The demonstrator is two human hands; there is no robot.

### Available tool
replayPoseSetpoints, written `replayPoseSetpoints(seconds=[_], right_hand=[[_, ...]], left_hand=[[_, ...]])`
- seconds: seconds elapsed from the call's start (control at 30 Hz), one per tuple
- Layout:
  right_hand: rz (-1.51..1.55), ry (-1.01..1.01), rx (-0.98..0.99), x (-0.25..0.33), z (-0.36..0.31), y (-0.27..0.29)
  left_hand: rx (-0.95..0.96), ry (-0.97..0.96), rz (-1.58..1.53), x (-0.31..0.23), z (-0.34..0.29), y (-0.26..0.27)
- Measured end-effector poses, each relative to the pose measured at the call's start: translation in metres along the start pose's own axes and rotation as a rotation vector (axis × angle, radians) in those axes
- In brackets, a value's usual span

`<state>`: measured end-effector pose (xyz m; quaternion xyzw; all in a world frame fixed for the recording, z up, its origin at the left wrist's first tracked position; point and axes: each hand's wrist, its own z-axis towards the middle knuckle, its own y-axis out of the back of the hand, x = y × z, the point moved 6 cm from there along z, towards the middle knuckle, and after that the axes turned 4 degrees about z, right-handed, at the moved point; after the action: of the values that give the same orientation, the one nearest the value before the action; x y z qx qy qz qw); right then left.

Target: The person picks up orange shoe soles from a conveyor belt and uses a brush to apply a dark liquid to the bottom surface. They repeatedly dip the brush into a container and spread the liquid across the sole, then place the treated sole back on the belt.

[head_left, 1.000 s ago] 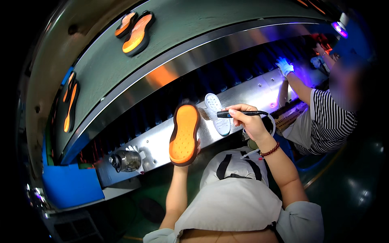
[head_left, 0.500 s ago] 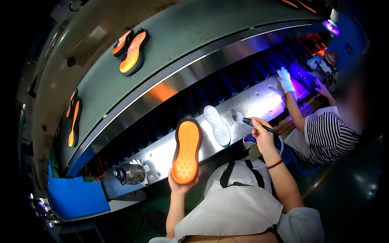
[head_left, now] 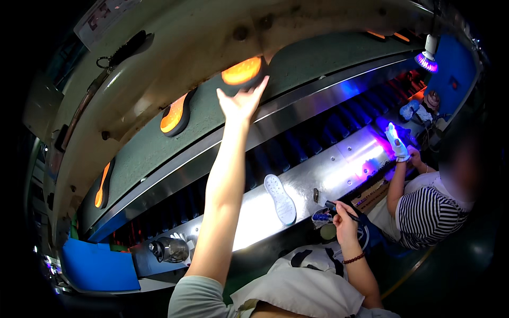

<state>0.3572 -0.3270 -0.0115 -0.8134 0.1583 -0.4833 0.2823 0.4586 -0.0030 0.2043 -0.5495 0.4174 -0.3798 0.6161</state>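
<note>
My left hand (head_left: 241,103) reaches far out over the green conveyor belt (head_left: 209,106), its fingers spread at the near end of an orange shoe sole with a dark rim (head_left: 243,71). The sole's far part is hidden beneath the overhanging cover, and whether the fingertips still touch it is hard to see. My right hand (head_left: 347,225) is closed round the black handle of a brush (head_left: 331,205), its bristles pointing at the metal ledge. On that ledge, left of the brush, lies a pale, perforated shoe sole (head_left: 280,199).
Other orange soles (head_left: 174,117) lie on the belt. A dark, clear-sided jug (head_left: 172,249) stands at the ledge's left end beside a blue panel (head_left: 98,265). Rightward, a co-worker in a striped top (head_left: 432,209) works under a violet lamp (head_left: 427,57). The beige cover (head_left: 185,47) overhangs the belt.
My left hand has carried the orange sole from above the ledge up and away onto the belt, and its fingers have spread. My right hand has lowered slightly with the brush.
</note>
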Motion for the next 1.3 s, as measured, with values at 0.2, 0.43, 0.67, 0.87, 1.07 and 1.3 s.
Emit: replayPoseSetpoints(seconds=[0.2, 0.43, 0.67, 0.87, 1.07, 1.3], right_hand=[[-0.013, -0.018, 0.001, -0.003, 0.001, 0.019], [-0.039, -0.106, 0.072, -0.014, 0.001, -0.005], [-0.096, -0.204, 0.189, -0.035, -0.011, -0.04], [-0.076, -0.21, 0.179, -0.051, -0.034, -0.051], [0.022, -0.145, 0.113, -0.052, -0.051, -0.041], [0.072, -0.111, 0.043, -0.043, -0.028, -0.016]], left_hand=[[-0.019, -0.038, 0.783, 0.024, 0.038, 0.008], [0.156, -0.529, 2.694, -0.034, -0.033, -0.014], [-0.104, -0.283, 3.036, -0.055, -0.054, 0.015], [-0.115, -0.281, 3.063, -0.054, -0.054, 0.019], [-0.048, -0.366, 3.066, -0.058, -0.049, 0.019], [0.176, -0.581, 2.809, -0.025, 0.012, -0.007]])
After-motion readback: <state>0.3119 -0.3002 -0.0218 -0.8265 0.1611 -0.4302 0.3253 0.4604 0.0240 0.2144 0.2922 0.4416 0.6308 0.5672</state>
